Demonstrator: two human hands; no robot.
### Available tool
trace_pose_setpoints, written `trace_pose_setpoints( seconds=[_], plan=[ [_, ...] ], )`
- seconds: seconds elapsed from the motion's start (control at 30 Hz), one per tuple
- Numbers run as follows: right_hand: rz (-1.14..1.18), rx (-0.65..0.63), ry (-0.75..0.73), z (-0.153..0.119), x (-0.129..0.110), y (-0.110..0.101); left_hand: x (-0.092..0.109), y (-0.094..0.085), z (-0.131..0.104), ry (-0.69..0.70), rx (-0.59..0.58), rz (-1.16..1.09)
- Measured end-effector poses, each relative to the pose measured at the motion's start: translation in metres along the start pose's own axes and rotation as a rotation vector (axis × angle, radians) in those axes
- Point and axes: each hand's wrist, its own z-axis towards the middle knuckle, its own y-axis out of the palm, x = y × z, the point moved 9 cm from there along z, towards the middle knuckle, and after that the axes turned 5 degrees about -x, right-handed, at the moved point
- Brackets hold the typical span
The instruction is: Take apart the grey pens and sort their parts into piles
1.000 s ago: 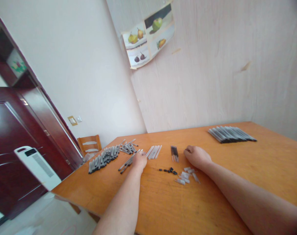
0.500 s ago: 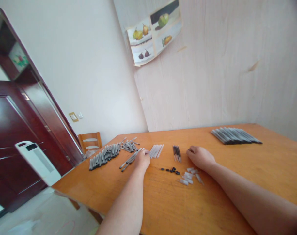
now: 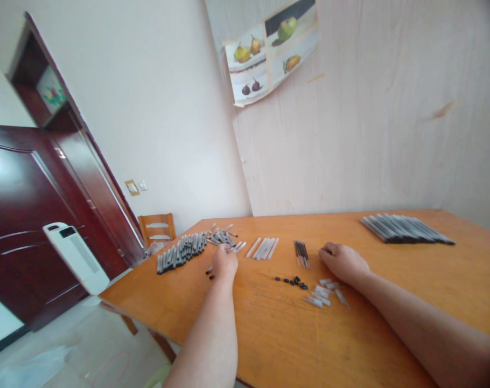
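My left hand (image 3: 224, 262) is closed, low over a few grey pens with black ends (image 3: 211, 273); their pale tips show past its fingers, and its grip is hidden. To its right lies a row of clear pen barrels (image 3: 266, 248), one slightly apart. My right hand (image 3: 342, 260) rests on the table with fingers curled in; whatever they may hold is hidden. Just left of it lie several dark ink refills (image 3: 301, 253). Nearer me are small black plugs (image 3: 296, 281) and clear caps (image 3: 321, 293).
Many grey pens (image 3: 182, 252) lie in a long row at left, with a loose heap (image 3: 221, 235) behind. A neat row of capped pens (image 3: 406, 228) lies at far right on the wooden table (image 3: 285, 345). A chair (image 3: 156, 226) stands beyond the left edge.
My left hand has moved left, away from the clear barrels and onto the few grey pens. One barrel now lies apart from the others. My right hand stays by the refills. The view has shifted.
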Motion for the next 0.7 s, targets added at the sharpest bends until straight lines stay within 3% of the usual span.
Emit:
trace_pose_setpoints(
  seconds=[0.33,0.7],
  plan=[
    [-0.011,-0.001,-0.049,0.002,0.000,0.002,0.034,0.033,-0.018,0.181,-0.178,0.186],
    [-0.021,0.002,-0.047,0.004,0.004,0.003,0.044,0.047,-0.021,0.287,-0.262,0.188]
  ],
)
